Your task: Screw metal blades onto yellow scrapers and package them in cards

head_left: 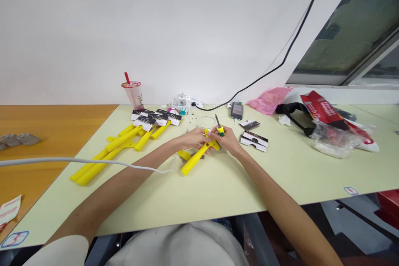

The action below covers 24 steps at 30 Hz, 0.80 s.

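Observation:
My left hand (193, 138) is closed around the head end of a yellow plastic scraper-like tool (195, 161), whose tubular handle slants down toward me. In my right hand (228, 138) is a screwdriver (220, 131) with a yellow and green handle, its shaft pointing up and away from the work. The right fingers also touch the tool's head. Beneath it a second yellow piece (184, 155) and something grey are partly hidden. Left of my arm lie several similar yellow tools (121, 143), with black and white cards (145, 122) at their far ends.
Loose cards (254, 139) and a phone (237, 110) lie to the right. Farther right are a pink bag (269, 99), a black curved object (294, 116) and red packaging (324, 110). A lidded cup (134, 95) and power strip (183, 101) stand behind. A pale cable (93, 160) crosses the left foreground.

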Available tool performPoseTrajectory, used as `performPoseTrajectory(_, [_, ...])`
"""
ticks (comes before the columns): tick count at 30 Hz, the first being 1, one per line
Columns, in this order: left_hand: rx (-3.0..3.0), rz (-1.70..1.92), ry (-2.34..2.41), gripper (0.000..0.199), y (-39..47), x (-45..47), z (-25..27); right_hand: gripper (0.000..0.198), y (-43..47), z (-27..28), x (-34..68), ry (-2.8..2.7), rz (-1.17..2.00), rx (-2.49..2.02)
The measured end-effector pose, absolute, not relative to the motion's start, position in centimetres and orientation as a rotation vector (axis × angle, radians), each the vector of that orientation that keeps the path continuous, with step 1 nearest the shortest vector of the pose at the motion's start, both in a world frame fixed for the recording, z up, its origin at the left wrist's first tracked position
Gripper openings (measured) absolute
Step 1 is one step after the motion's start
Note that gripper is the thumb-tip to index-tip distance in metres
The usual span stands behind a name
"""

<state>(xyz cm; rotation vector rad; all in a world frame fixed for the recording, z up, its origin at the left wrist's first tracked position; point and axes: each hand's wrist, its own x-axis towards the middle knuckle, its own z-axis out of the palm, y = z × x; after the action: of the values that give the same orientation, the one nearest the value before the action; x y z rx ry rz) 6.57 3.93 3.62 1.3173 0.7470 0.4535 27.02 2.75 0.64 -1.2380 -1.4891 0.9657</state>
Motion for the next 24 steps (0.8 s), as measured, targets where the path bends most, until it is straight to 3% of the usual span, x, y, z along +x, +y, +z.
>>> performPoseTrajectory(9, [1.288,0.532,0.738,0.043,4.1,6.5,3.9,0.073,2.5,1.2,26.9,-1.361,0.99,-1.251])
performPoseTrajectory(17, [1.225,0.891,0.608,0.031,5.8,4.0,8.2,0.075,3.8,-0.2,27.5,-1.153,1.111,-1.152])
performPoseTrajectory(24, [1.204,1.05,0.589,0.019,5.2,0.9,13.4,0.05,3.5,-2.1,27.2,-1.815,0.663,-1.252])
